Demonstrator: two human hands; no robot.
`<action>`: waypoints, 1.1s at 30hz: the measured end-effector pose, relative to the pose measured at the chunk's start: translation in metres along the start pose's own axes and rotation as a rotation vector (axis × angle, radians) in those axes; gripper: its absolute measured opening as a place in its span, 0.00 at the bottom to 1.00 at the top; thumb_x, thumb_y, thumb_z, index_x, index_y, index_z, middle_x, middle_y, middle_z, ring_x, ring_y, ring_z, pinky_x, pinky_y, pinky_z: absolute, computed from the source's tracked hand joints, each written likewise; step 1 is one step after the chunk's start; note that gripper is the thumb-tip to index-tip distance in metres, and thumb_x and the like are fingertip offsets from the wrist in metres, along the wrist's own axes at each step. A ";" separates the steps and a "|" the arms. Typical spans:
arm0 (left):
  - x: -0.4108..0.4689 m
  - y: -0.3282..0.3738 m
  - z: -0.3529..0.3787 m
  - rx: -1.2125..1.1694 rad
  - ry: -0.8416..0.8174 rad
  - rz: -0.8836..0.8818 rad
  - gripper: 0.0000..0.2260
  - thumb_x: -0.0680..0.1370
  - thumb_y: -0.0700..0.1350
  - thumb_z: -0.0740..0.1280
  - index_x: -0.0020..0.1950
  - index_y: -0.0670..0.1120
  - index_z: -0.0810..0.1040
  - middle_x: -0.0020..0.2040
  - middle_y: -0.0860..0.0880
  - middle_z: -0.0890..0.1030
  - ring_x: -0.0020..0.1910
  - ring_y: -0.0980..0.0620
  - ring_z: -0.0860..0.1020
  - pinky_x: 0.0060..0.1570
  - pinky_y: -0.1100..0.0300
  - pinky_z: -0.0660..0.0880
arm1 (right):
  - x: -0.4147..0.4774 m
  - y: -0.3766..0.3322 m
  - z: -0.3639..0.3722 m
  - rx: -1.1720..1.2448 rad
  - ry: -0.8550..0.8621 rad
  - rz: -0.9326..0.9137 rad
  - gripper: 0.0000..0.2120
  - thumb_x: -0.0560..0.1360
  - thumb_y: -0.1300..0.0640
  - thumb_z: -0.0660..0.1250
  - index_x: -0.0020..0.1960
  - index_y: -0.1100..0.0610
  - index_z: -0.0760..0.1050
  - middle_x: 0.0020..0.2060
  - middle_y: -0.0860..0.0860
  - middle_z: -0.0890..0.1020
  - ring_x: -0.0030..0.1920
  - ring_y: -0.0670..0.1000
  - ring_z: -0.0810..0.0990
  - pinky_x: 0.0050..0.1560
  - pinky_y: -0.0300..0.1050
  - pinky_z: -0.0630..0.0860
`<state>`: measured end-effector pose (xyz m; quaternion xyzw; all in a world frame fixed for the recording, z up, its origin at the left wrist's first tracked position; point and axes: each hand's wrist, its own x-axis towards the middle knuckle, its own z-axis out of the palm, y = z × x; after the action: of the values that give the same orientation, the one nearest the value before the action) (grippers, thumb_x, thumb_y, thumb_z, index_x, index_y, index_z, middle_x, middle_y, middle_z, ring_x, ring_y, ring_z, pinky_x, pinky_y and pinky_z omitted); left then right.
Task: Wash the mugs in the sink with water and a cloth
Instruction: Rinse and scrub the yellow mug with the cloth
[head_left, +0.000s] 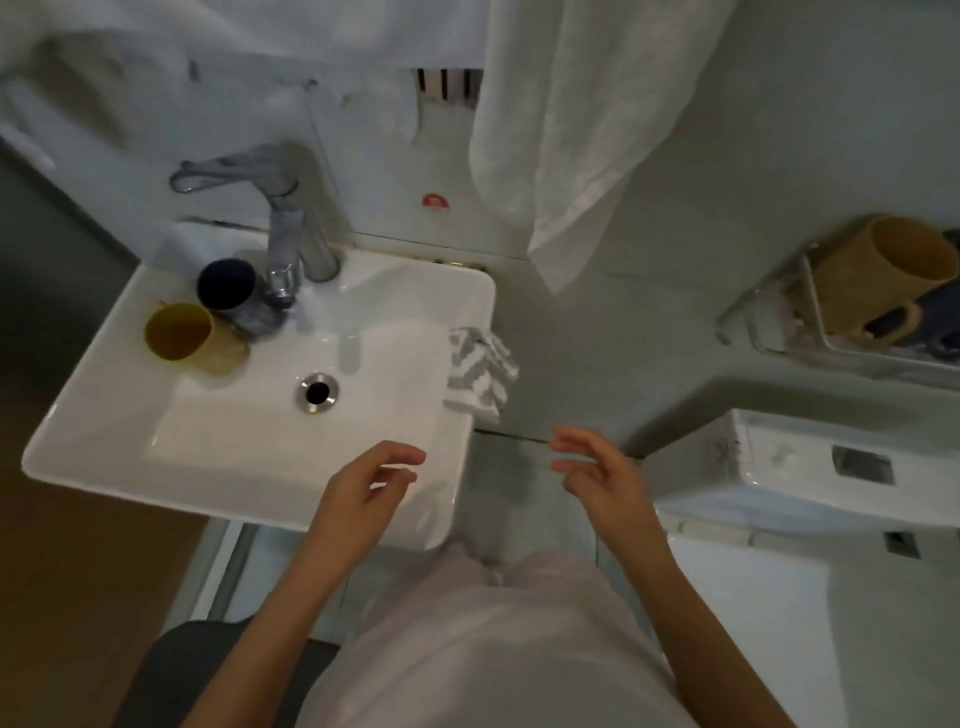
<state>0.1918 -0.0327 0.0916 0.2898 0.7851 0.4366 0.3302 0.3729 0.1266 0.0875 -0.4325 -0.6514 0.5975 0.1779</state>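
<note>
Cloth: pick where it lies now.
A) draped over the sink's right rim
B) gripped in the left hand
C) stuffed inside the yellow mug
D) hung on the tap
A: the cloth hangs over the right rim of the sink, while the left hand and right hand hold nothing.

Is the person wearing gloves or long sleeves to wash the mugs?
No gloves. The left hand and right hand are both bare, and I see no rings, watch or bracelet. The forearms are bare too, with no sleeves showing as far as the picture reaches. The person wears a pale, loose garment.
</note>
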 end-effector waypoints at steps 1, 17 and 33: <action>0.000 -0.001 -0.002 -0.015 0.025 -0.001 0.13 0.77 0.33 0.62 0.47 0.50 0.79 0.49 0.62 0.80 0.46 0.59 0.80 0.44 0.74 0.72 | 0.001 -0.001 0.006 -0.006 -0.007 -0.008 0.23 0.73 0.74 0.60 0.52 0.46 0.75 0.48 0.44 0.81 0.47 0.48 0.81 0.50 0.42 0.75; 0.009 -0.037 -0.076 -0.229 0.222 -0.090 0.11 0.77 0.33 0.62 0.49 0.46 0.80 0.50 0.55 0.82 0.46 0.57 0.81 0.52 0.61 0.76 | 0.032 -0.034 0.112 -0.029 -0.144 -0.064 0.24 0.73 0.76 0.57 0.52 0.47 0.75 0.49 0.49 0.81 0.43 0.43 0.81 0.48 0.38 0.76; 0.092 -0.124 -0.293 0.128 -0.009 -0.012 0.11 0.78 0.37 0.62 0.50 0.52 0.77 0.50 0.57 0.78 0.49 0.61 0.76 0.43 0.80 0.67 | 0.076 -0.100 0.344 -0.100 -0.007 -0.086 0.16 0.77 0.68 0.59 0.58 0.51 0.75 0.52 0.46 0.79 0.49 0.42 0.79 0.44 0.27 0.73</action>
<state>-0.1114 -0.1653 0.0757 0.3075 0.8118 0.3821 0.3170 0.0371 -0.0205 0.0820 -0.4102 -0.6992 0.5573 0.1794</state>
